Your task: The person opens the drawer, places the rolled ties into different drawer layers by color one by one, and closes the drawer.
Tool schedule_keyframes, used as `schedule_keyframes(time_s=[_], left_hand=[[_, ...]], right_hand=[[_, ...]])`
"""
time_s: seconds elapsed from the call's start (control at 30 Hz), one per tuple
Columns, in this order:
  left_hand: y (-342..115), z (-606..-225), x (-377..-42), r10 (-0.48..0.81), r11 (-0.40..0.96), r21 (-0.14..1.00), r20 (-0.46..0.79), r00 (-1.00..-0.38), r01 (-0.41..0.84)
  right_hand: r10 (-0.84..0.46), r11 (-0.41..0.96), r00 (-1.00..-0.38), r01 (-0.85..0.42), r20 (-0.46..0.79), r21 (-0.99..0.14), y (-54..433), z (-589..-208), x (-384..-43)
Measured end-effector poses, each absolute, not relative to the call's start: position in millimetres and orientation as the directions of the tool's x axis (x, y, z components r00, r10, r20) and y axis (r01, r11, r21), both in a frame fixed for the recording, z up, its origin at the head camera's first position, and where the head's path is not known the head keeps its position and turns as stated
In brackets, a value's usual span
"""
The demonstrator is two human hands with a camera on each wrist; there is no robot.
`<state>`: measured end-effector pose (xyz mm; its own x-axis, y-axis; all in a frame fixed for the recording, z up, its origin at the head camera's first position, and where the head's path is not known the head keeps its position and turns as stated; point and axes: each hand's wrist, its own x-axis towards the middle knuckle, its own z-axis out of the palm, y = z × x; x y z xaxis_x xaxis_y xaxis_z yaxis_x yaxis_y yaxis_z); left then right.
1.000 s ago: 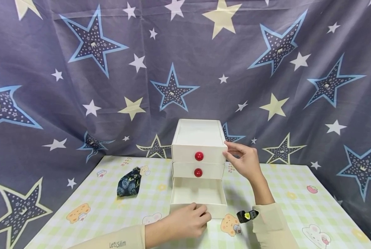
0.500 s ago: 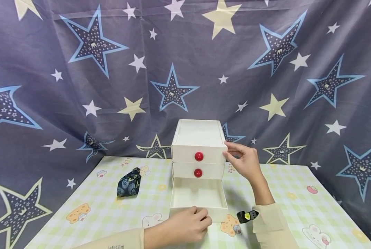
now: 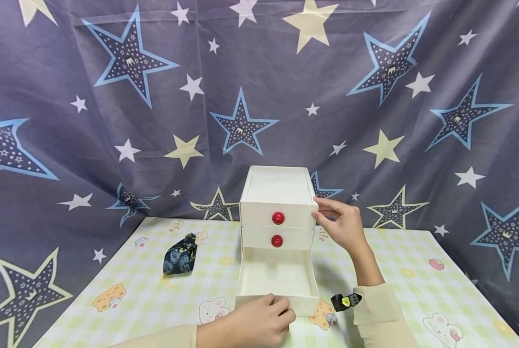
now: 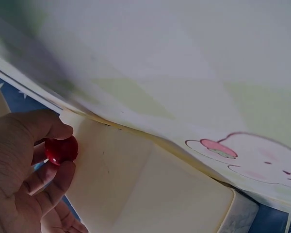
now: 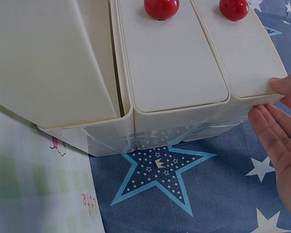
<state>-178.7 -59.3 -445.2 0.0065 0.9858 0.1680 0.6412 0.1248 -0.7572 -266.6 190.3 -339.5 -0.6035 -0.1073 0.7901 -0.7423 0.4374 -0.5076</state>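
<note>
A white three-drawer box [image 3: 278, 186] with red round knobs stands on the table. Its bottom drawer [image 3: 278, 275] is pulled well out and its inside shows bare; the upper two drawers are closed. In the left wrist view my left hand [image 4: 19, 160] pinches the bottom drawer's red knob [image 4: 61, 150] between thumb and fingers; the head view hides that knob behind the hand. My right hand [image 3: 342, 224] holds the box's upper right front corner, thumb on the front face and fingers along the side, as the right wrist view shows too.
A dark patterned cloth pouch [image 3: 180, 254] lies on the table left of the box. Near my right sleeve sits a small black and yellow object [image 3: 346, 302]. A star-patterned curtain [image 3: 259, 96] hangs behind the checked tablecloth [image 3: 416, 270].
The bottom drawer has slid further out toward me, with my left hand moving back along with it. My right hand has stayed at the box's corner.
</note>
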Motion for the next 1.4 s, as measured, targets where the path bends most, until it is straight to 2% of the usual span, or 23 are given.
schedule_keyframes(time_s=[0.63, 0.87, 1.07, 1.4], left_hand=[[-61.2, -447.9, -176.7, 0.968, 0.108, -0.737, 0.231, 0.099, 0.667], [-61.4, -446.7, -176.2, 0.971, 0.111, -0.723, 0.224, 0.08, 0.682], [-64.5, -437.2, -174.0, 0.978, 0.119, -0.71, 0.204, 0.041, 0.694], [-79.5, -417.8, -182.1, 0.969, 0.145, -0.693, 0.242, 0.038, 0.706]], right_hand=[[-0.096, 0.439, -0.618, -0.73, 0.78, -0.524, 192.5, -337.6, -264.6], [-0.097, 0.449, -0.616, -0.728, 0.782, -0.518, 192.7, -338.0, -265.1], [-0.084, 0.452, -0.621, -0.721, 0.78, -0.525, 201.3, -353.3, -284.3], [-0.1, 0.437, -0.616, -0.733, 0.781, -0.522, 203.8, -363.4, -294.1]])
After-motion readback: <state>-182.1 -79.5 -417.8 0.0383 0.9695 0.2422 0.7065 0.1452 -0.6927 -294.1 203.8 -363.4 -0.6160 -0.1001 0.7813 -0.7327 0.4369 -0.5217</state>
